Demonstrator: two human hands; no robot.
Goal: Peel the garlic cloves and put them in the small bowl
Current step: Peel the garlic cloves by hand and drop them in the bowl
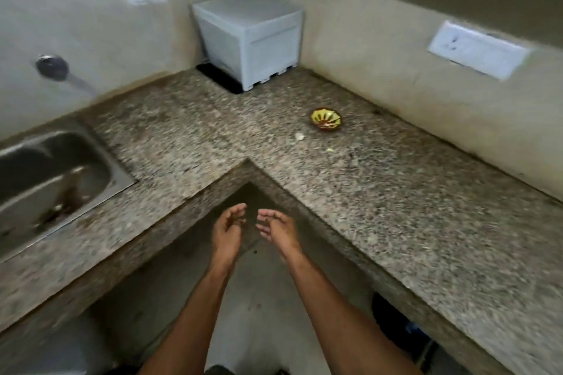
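One small bowl [326, 119] (yellow inside, dark rim) sits upright, mouth up, on the right run of the granite counter [396, 207]. Two pale bits lie just before it, probably a garlic clove [299, 136] and a smaller scrap [329, 149]; blur hides their long axes. Left hand [227, 230] and right hand [278, 230] hang below the counter's inner corner, fingers loosely curled, holding nothing.
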